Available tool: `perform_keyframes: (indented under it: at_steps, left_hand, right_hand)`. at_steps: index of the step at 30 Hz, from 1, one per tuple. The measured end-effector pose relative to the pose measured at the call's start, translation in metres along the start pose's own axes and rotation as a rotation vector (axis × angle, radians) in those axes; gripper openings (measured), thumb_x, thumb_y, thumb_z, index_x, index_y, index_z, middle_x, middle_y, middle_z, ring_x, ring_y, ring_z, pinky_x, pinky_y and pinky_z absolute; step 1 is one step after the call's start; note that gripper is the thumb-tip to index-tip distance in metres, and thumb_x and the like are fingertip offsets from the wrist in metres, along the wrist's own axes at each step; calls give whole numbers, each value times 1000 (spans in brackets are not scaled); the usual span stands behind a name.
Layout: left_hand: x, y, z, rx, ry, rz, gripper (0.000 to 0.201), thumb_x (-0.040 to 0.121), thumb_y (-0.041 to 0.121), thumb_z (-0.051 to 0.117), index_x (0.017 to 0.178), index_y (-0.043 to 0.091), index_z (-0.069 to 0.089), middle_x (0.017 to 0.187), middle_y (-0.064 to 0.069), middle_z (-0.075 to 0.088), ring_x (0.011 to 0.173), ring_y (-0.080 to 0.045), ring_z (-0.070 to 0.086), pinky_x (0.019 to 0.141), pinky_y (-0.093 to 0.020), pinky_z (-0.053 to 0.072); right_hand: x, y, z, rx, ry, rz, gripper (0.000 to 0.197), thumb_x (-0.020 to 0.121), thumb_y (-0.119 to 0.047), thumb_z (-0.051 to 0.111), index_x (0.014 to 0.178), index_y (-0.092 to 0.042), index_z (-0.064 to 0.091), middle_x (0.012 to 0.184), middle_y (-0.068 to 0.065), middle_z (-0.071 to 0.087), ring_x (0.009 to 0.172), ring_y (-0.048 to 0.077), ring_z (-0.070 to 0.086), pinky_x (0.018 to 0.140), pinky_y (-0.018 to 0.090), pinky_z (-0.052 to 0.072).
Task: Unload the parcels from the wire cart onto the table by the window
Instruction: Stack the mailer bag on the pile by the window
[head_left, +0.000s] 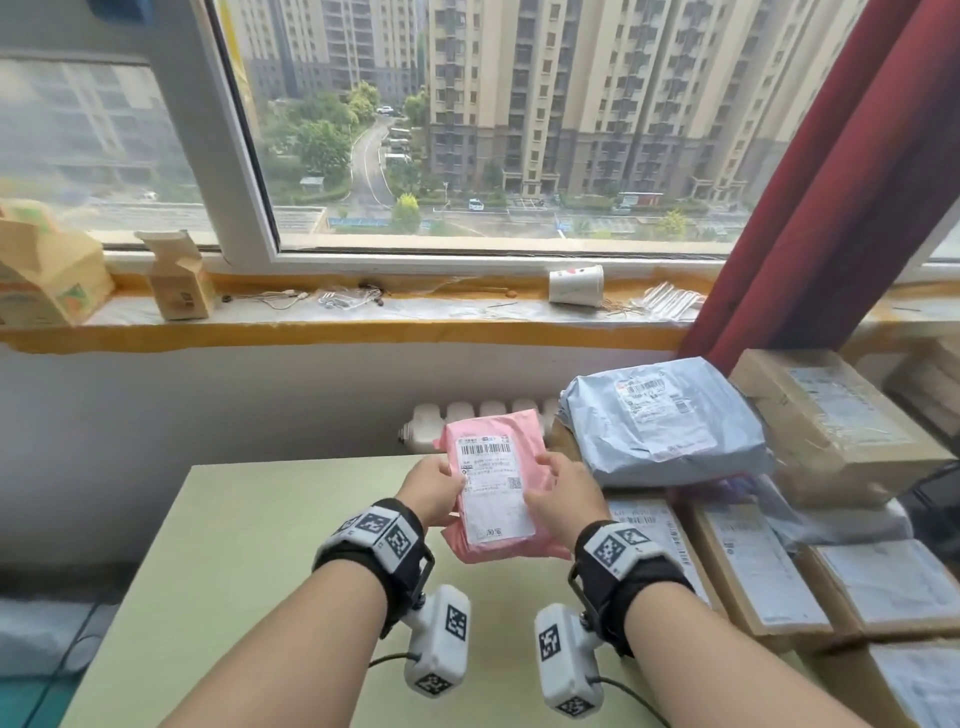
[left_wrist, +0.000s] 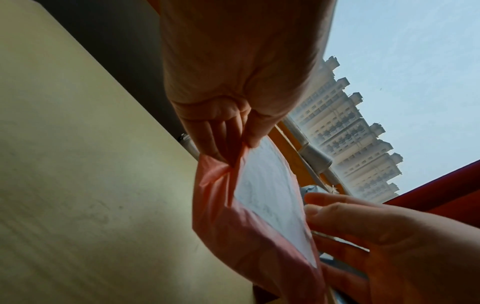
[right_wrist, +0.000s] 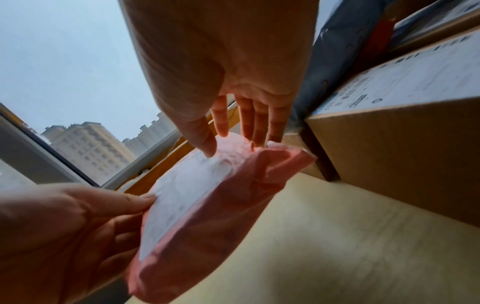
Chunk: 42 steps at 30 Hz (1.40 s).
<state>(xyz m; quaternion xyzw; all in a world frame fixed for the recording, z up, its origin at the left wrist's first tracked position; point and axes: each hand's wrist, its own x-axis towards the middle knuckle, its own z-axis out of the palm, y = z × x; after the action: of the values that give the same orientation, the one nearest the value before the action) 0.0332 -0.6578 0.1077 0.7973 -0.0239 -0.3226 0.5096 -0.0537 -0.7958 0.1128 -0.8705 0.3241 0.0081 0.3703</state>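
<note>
Both hands hold a pink poly parcel (head_left: 498, 483) with a white shipping label just above the pale green table (head_left: 249, 561). My left hand (head_left: 449, 488) pinches its left edge, thumb on the label and fingers beneath (left_wrist: 233, 152). My right hand (head_left: 545, 486) grips the right edge, thumb pressing on the label (right_wrist: 209, 149) and fingers behind. The parcel (right_wrist: 207, 209) is tilted, its near end lower. A grey-blue poly parcel (head_left: 665, 426) lies on stacked cardboard boxes (head_left: 758, 566) on the table's right. The wire cart is out of view.
More labelled boxes (head_left: 831, 415) pile up at the right, under a red curtain (head_left: 831, 208). The window sill holds a paper cup (head_left: 576, 285) and small cartons (head_left: 179, 280). A white radiator (head_left: 478, 413) sits behind the table's far edge.
</note>
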Motion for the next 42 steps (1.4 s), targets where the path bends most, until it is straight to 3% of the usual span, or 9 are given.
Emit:
perform_keyframes:
  at_steps: [4,8,14,18,23,29,35,38,42]
  left_hand:
    - [33,-7,14,90,60,-9,25,95,6,46,70,12,47,95,-16,65,89,-30,65,82,-45,56]
    - [60,-18,29,140,57,-28,25,96,9,48,72,16,46,100,-15,65,101,-33,65,88,-46,54]
    - [89,-32,50,120,37,-43,23,94,8,48,74,18,49,103,-15,68,98,-31,66,87,-46,54]
    - [105,-40,56,121,37,-47,24,92,7,49,70,15,53,100,-18,70,94,-34,67,85,-49,54]
    - [103,-36,58,87,32,-43,29,92,3,47,64,10,49,90,-26,67,97,-41,66,85,-53,53]
    - [91,-34,56,68,-10,-68,28,91,1,50,66,13,50,79,-14,63,100,-39,65,89,-49,52]
    - [72,-24,42,49,-40,-66,4,97,10,48,100,10,51,95,-14,62,87,-27,61,78,-36,51]
    - [58,-20,30,138,-13,-33,7,98,15,46,102,15,52,98,-9,60,86,-20,56,77,-34,49]
    - [40,-16,8,236,10,23,11,95,15,46,90,14,56,93,-12,58,84,-25,55,67,-29,46]
  right_hand:
    - [28,14,8,-40,-56,-25,44,89,-16,53,132,-21,54,132,4,55,114,20,55,97,29,43]
    - [49,27,21,-6,-115,-30,40,91,-15,49,130,-23,57,130,3,59,109,19,59,92,28,48]
    - [66,40,29,-16,-178,-24,42,92,-14,50,133,-21,55,130,1,59,98,13,56,81,21,42]
    - [71,47,34,-9,-179,0,43,90,-12,50,132,-19,56,134,3,57,115,18,56,92,22,41]
    - [74,48,36,-38,-202,-3,43,92,-12,49,135,-15,53,138,5,54,116,20,56,92,25,44]
    - [76,47,36,-45,-203,4,41,93,-15,48,135,-15,53,138,5,53,118,21,55,92,24,42]
    - [73,33,28,-51,-180,-5,39,92,-17,49,131,-18,57,135,5,55,116,22,56,97,34,46]
    - [71,24,21,-82,-163,-32,38,92,-18,49,129,-20,59,133,5,57,118,23,55,101,34,43]
    - [64,4,15,-101,-155,-95,34,92,-18,50,125,-20,62,127,4,61,110,20,59,94,29,46]
